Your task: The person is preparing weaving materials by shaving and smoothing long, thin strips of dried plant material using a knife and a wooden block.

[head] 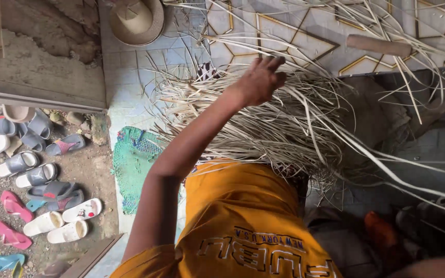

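My left arm reaches forward from the lower left, and my left hand (pixel 259 81) lies on top of a big heap of pale dried straw strips (pixel 263 123). I see the hand's back, with the fingers bent together at the heap's far edge. Whether they grip any strips is hidden. The heap spreads across my lap, over my orange shirt (pixel 243 221), and long loose strips (pixel 387 170) trail off to the right. My right hand does not show.
A woven hat (pixel 135 20) lies on the tiled floor (pixel 284 31) at the top. A wooden stick (pixel 379 45) rests at the top right. A green mesh mat (pixel 132 164) sits beside my left arm. Several sandals (pixel 37 190) are scattered on the ground at left.
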